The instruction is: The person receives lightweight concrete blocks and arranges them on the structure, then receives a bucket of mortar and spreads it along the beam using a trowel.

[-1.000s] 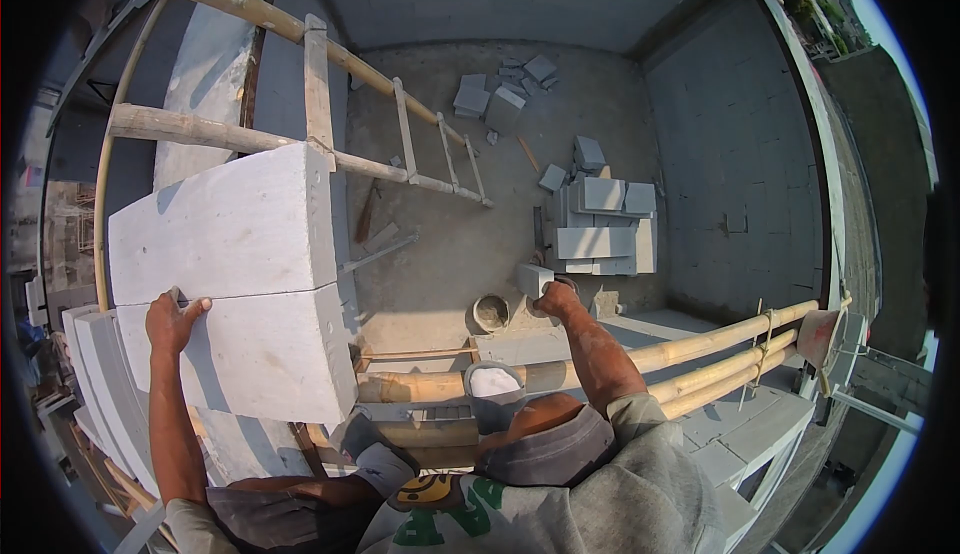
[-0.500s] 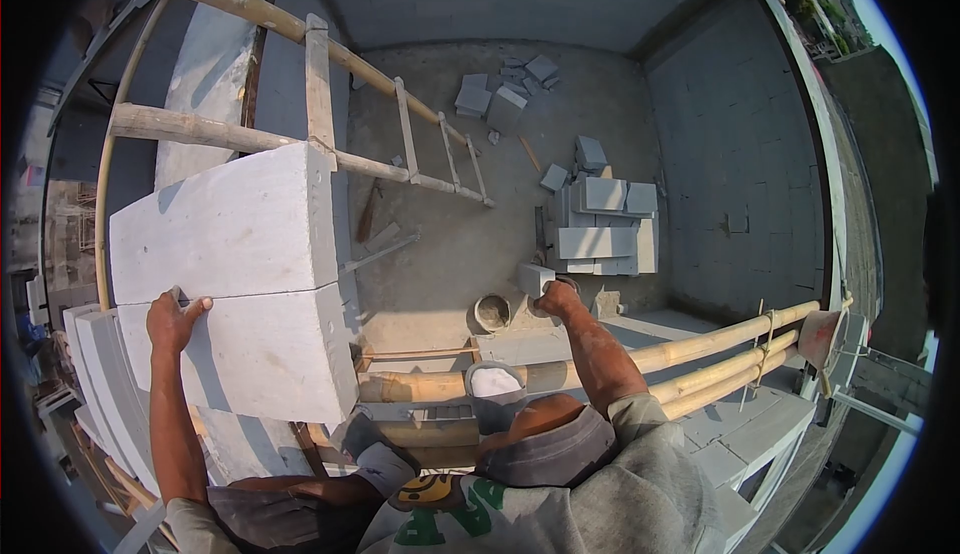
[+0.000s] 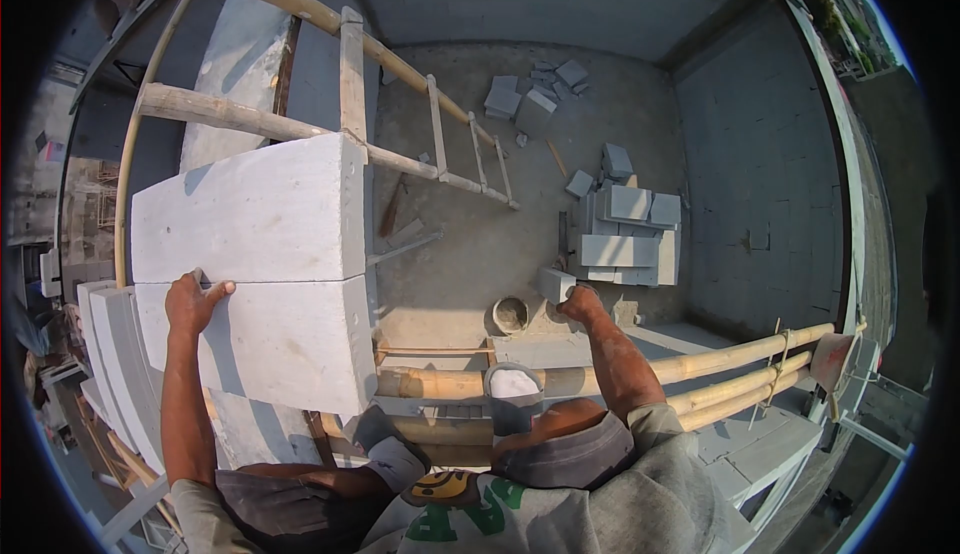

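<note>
My left hand point(image 3: 198, 302) lies on two large white lightweight concrete blocks, spread over the seam between them. Its fingers reach onto the far block point(image 3: 250, 209), while the palm and thumb are by the near block point(image 3: 285, 349). My right hand point(image 3: 580, 305) stretches forward over the bamboo rail, its fingers curled closed. A small pale block-shaped piece point(image 3: 556, 285) shows right at its fingertips; I cannot tell whether it is gripped or lies behind them. Just left of that hand is a round bucket point(image 3: 511, 315). A pale-filled container point(image 3: 515, 384) stands by my knee.
A bamboo ladder point(image 3: 437, 129) slants down past the blocks to the floor. Bamboo poles point(image 3: 700, 359) run across in front of me, above a drop. Stacked grey blocks point(image 3: 618, 250) and broken pieces point(image 3: 535, 109) lie below. More white blocks point(image 3: 125, 364) stand at my left.
The whole view has shifted slightly to the right. Both hands keep nearly the same places relative to the blocks and the floor below.
</note>
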{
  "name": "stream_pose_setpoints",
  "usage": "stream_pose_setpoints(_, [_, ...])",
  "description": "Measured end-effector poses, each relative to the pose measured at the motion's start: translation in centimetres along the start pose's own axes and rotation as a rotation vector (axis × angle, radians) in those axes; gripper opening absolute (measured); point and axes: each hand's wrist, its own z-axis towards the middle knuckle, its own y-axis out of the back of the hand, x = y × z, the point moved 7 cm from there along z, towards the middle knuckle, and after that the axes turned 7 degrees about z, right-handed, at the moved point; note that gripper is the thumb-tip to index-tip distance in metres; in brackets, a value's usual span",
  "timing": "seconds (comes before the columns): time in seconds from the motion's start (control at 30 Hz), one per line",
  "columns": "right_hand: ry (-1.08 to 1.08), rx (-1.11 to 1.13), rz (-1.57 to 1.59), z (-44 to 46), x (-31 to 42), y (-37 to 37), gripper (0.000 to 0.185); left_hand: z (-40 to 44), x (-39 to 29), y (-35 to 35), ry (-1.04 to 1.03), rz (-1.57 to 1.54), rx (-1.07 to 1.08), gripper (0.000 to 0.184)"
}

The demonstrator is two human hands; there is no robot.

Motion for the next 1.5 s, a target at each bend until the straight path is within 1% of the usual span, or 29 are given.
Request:
stream_pose_setpoints(0.1, [-0.002,-0.001,0.01,3.0,-3.0,-2.9,0.047,0.2,-0.2,-0.3,-0.033,-0.033,-0.008,0.066])
stream_pose_setpoints(0.13, [-0.022,0.011,-0.018,1.9,-2.0,-2.0,0.045,0.4,0.3,-0.6,-0.025,-0.047,-0.009,0.066])
stream_pose_setpoints(0.17, [0.023,-0.003,-0.003,3.6,-3.4,-3.4,0.051,0.4,0.8,-0.9,-0.013,-0.076,0.004,0.068])
stream_pose_setpoints(0.2, [0.098,0.054,-0.05,3.3,-2.1,-3.0,0.053,0.4,1.0,-0.8,0.013,-0.058,0.001,0.068])
stream_pose_setpoints(0.23, [0.082,0.053,0.069,2.6,-1.7,-2.2,0.056,0.1,0.8,-0.1,0.033,-0.038,0.022,0.067])
stream_pose_setpoints(0.27, [0.03,0.056,0.028,4.1,-3.5,-3.3,0.059,0.0,1.1,-0.3,0.047,-0.046,0.032,0.068])
stream_pose_setpoints(0.37, [-0.04,0.112,-0.04,3.6,-2.6,-2.5,0.061,0.3,1.4,-0.9,0.053,-0.051,0.055,0.069])
stream_pose_setpoints(0.4, [-0.024,0.118,-0.033,3.5,-1.9,-2.2,0.061,0.3,1.6,-1.0,0.066,-0.039,0.049,0.069])
stream_pose_setpoints(0.47, [-0.114,0.096,-0.011,3.7,-2.3,-2.1,0.062,0.4,1.4,-1.3,0.027,-0.036,0.047,0.069])
stream_pose_setpoints(0.5, [-0.106,0.1,0.0,4.2,-2.9,-2.8,0.062,0.3,1.3,-1.1,0.03,-0.023,0.04,0.069])
stream_pose_setpoints(0.57, [0.084,-0.11,0.018,5.2,-3.1,-3.3,0.055,0.2,1.3,-1.0,0.035,-0.038,0.067,0.069])
stream_pose_setpoints(0.6, [0.049,-0.099,0.023,4.9,-3.1,-3.2,0.058,0.2,1.3,-1.1,0.03,-0.025,0.071,0.071])
stream_pose_setpoints(0.63, [0.062,-0.108,0.036,4.8,-2.8,-3.0,0.058,0.3,1.4,-1.2,0.037,-0.019,0.052,0.071])
stream_pose_setpoints(0.7, [0.018,-0.065,-0.017,4.4,-2.4,-2.9,0.058,0.1,1.4,-1.2,0.025,-0.034,0.056,0.073])
stream_pose_setpoints(0.73, [0.032,-0.069,-0.005,3.9,-1.9,-2.5,0.058,-0.1,1.3,-1.1,0.033,-0.036,0.089,0.075])
stream_pose_setpoints(0.9, [0.074,-0.033,0.069,3.0,-0.1,-1.6,0.055,-0.5,1.2,-1.0,0.007,-0.017,0.061,0.078])
stream_pose_setpoints(0.97, [0.076,-0.054,0.047,3.0,0.5,-1.1,0.057,-0.4,1.2,-1.2,0.003,-0.018,0.08,0.078])
stream_pose_setpoints(1.07, [0.029,0.053,0.018,1.4,1.8,-0.5,0.064,-0.2,1.4,-1.8,-0.008,-0.036,0.088,0.078])
stream_pose_setpoints(1.17, [0.025,0.069,-0.021,1.7,1.6,-0.6,0.065,-0.3,1.3,-1.5,-0.003,-0.026,0.083,0.078])
stream_pose_setpoints(1.3, [0.023,0.052,0.019,1.6,1.0,-0.8,0.066,-0.4,1.4,-1.5,0.005,-0.021,0.07,0.079])
stream_pose_setpoints(1.37, [0.065,0.069,-0.005,1.7,1.1,-1.1,0.066,-0.5,1.3,-1.3,0.001,-0.023,0.07,0.08])
stream_pose_setpoints(1.5, [0.02,0.05,0.0,1.6,0.9,-1.1,0.065,-0.6,1.2,-1.3,0.005,-0.01,0.075,0.082])
